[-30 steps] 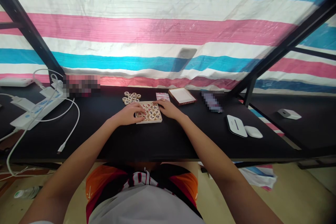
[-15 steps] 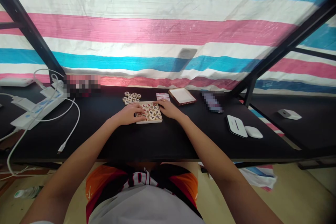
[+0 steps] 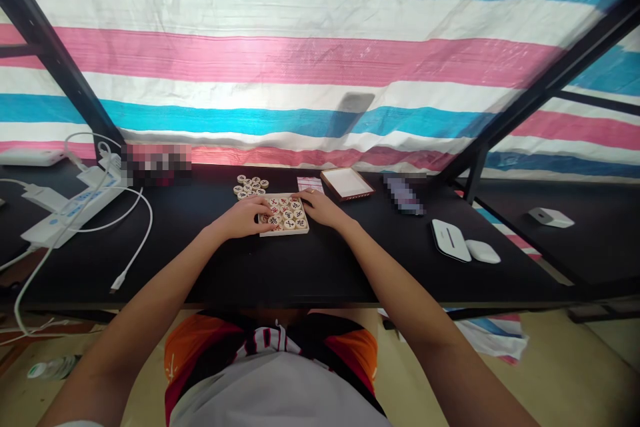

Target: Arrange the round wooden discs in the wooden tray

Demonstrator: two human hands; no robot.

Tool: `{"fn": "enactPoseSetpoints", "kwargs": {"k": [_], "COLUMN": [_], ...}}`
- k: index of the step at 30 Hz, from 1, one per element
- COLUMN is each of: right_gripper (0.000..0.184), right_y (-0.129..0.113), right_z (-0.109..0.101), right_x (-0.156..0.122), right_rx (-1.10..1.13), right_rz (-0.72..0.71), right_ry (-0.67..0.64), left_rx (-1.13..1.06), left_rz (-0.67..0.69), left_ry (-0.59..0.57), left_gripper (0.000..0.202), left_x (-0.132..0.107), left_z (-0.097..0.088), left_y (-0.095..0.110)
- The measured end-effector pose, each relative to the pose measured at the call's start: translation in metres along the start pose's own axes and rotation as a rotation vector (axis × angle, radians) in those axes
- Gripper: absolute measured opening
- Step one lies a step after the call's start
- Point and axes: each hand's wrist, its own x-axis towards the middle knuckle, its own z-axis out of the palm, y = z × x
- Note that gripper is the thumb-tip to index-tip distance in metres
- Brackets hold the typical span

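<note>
A small wooden tray (image 3: pixel 303 229) of round chess pieces (image 3: pixel 289 215) with red and black characters lies on the black table (image 3: pixel 260 267). My left hand (image 3: pixel 246 217) rests at the tray's left side, fingers curled onto a piece in the tray. My right hand (image 3: pixel 320 207) lies on the tray's far right corner, fingers bent over its edge. A loose heap of more pieces (image 3: pixel 250 185) sits just behind the tray.
Behind the tray are a pink-white card (image 3: pixel 310 183) and a red-rimmed box lid (image 3: pixel 347 183). A power strip (image 3: pixel 70 210) with white cables is at the left. Two white devices (image 3: pixel 460 243) lie at the right. A striped tarpaulin (image 3: pixel 320 60) hangs behind.
My left fingers have shifted slightly over the pieces at the tray's left side. The right hand and the tray have stayed put.
</note>
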Motion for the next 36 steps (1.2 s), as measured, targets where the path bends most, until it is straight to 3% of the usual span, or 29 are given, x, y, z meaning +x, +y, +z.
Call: {"fn": "enactPoseSetpoints", "kwargs": {"k": [6, 10, 13, 16, 20, 29, 32, 36], "right_gripper": [0.04, 0.04, 0.041, 0.042, 0.043, 0.042, 0.042, 0.039], "right_y": [-0.001, 0.001, 0.002, 0.003, 0.001, 0.001, 0.002, 0.001], "right_z": [-0.001, -0.001, 0.0, 0.0, -0.001, 0.001, 0.001, -0.001], "right_x": [0.0, -0.001, -0.001, -0.001, -0.001, 0.0, 0.0, 0.001], "right_rx": [0.012, 0.013, 0.018, 0.023, 0.018, 0.015, 0.017, 0.022], "right_rz": [0.006, 0.016, 0.014, 0.008, 0.005, 0.005, 0.008, 0.024], "right_ry": [-0.005, 0.003, 0.004, 0.004, 0.008, 0.006, 0.009, 0.007], "left_rx": [0.05, 0.057, 0.023, -0.013, -0.03, 0.22, 0.218, 0.142], "left_rz": [-0.044, -0.233, -0.416, -0.486, -0.492, -0.574, -0.513, -0.303], "left_ry": [0.057, 0.139, 0.01, -0.123, -0.164, -0.036, -0.008, 0.057], "left_gripper": [0.035, 0.038, 0.041, 0.043, 0.043, 0.035, 0.033, 0.031], "left_x": [-0.003, -0.013, -0.021, -0.025, -0.021, -0.013, -0.011, -0.006], "left_z": [-0.011, -0.033, -0.046, -0.049, -0.045, -0.034, -0.03, -0.021], "left_y": [-0.001, -0.018, -0.033, -0.038, -0.033, -0.031, -0.028, -0.015]}}
